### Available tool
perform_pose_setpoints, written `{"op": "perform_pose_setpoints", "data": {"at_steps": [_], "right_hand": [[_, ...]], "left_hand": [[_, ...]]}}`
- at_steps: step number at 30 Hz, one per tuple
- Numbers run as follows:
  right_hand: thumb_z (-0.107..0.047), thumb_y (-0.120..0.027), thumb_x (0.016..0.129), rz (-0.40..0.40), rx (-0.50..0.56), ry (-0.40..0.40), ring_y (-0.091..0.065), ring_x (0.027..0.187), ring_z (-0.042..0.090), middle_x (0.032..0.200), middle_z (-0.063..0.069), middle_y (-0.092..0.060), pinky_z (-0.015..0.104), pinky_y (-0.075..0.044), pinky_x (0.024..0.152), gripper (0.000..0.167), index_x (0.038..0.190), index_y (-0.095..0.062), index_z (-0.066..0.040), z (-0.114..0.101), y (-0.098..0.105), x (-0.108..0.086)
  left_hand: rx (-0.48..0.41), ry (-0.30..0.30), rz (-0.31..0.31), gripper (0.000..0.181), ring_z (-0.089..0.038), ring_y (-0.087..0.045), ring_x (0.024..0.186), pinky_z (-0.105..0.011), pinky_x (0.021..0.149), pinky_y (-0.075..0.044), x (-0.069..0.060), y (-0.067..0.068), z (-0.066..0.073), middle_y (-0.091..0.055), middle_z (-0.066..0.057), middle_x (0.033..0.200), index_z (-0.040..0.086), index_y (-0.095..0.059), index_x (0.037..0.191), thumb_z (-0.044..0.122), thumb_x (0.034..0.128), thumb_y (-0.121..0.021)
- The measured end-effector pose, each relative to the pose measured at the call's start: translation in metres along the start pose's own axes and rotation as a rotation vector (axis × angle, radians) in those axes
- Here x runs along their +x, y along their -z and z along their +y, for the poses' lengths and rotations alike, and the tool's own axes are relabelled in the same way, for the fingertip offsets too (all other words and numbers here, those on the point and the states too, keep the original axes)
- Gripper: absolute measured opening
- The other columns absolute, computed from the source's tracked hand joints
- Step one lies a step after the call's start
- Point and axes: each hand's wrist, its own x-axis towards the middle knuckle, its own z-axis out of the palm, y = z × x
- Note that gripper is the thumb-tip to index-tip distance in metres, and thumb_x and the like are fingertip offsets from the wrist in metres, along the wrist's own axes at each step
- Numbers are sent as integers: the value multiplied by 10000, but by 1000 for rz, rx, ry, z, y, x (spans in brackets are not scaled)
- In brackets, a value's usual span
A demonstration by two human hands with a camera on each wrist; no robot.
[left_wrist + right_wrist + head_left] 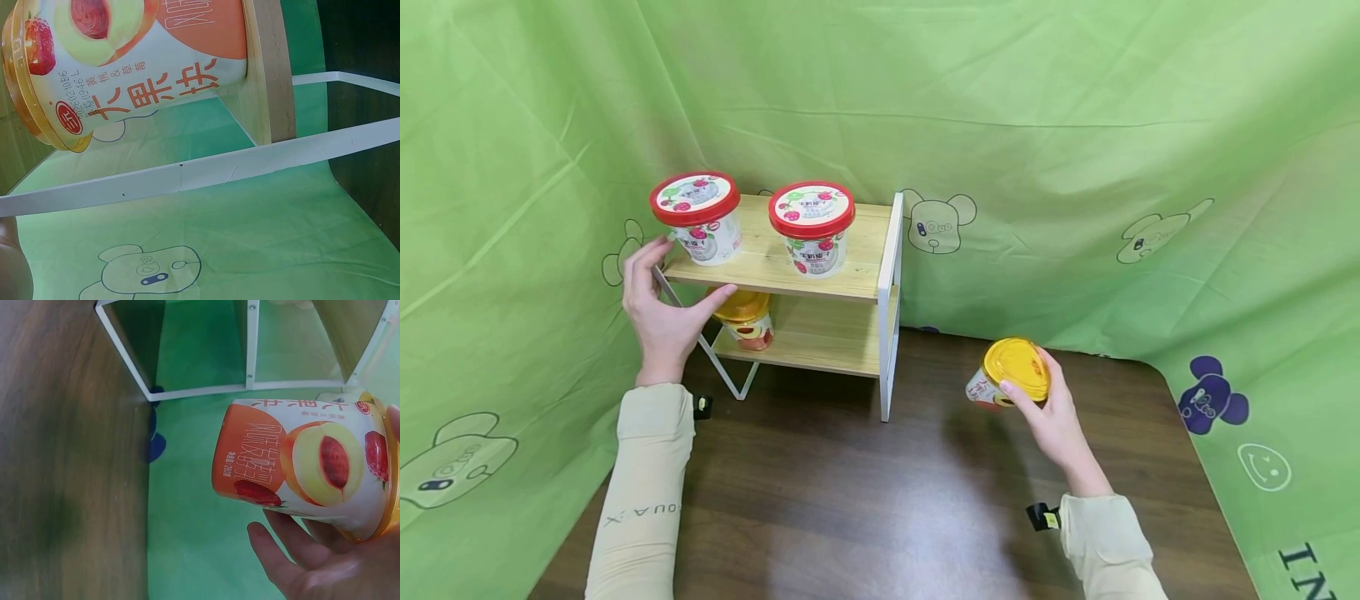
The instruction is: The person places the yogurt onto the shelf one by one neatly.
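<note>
My left hand [662, 321] grips the left end of a small two-tier shelf [805, 283], with the fingers bent at the upper corner and the thumb across the front of the top board. A yellow-lidded yogurt cup [752, 321] with peach pictures stands on the lower board, close to that thumb; it looms large in the left wrist view [144, 56]. To the right of the shelf, my right hand [1056, 412] holds a matching yogurt cup [1015, 371] above the floor, tilted. Its peach and strawberry label shows in the right wrist view [300, 456].
On the top board stand two red-lidded tubs, one at the left [700, 217] and one near the middle [812, 225]. White metal frames [886, 333] support the shelf ends. Green printed cloth [1037, 167] hangs behind and beside the dark wood-look surface [865, 483].
</note>
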Motion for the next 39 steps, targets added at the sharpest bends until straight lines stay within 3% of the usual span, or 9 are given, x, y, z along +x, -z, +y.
{"op": "perform_pose_setpoints", "data": {"at_steps": [27, 32, 36, 39], "right_hand": [[-35, -660, 974, -123, 144, 147, -515, 1175, 173, 1369, 175, -510, 168, -414, 967, 723, 1578, -266, -77, -31, -29, -3], [-8, -647, 975, -158, 188, 171, -520, 1189, 177, 1396, 186, -493, 178, -445, 961, 730, 1585, -252, -85, -37, -34, -3], [-8, -646, 977, -179, 200, 175, -520, 1196, 179, 1409, 178, -486, 185, -447, 965, 747, 1595, -238, -109, -42, -37, -4], [-12, -655, 972, -190, 197, 177, -521, 1198, 187, 1409, 160, -491, 189, -444, 968, 760, 1597, -240, -132, -46, -40, -4]], "left_hand": [[-4, 3, -11, 781, -212, -484, 1288, -411, 1105, -359, -1, 0, 0, -564, -221, 1349, -119, -592, 1262, 126, 615, -955], [11, -22, -14, 811, -217, -481, 1292, -430, 1096, -370, 0, -1, -19, -562, -213, 1358, -97, -597, 1277, 148, 601, -973], [41, -35, -19, 854, -193, -479, 1295, -414, 1086, -382, 1, -1, -41, -572, -110, 1378, -22, -615, 1304, 262, 596, -997], [38, -16, -12, 864, -171, -483, 1292, -377, 1084, -386, 1, -1, -48, -578, -1, 1372, 61, -637, 1304, 329, 571, -1009]]}}
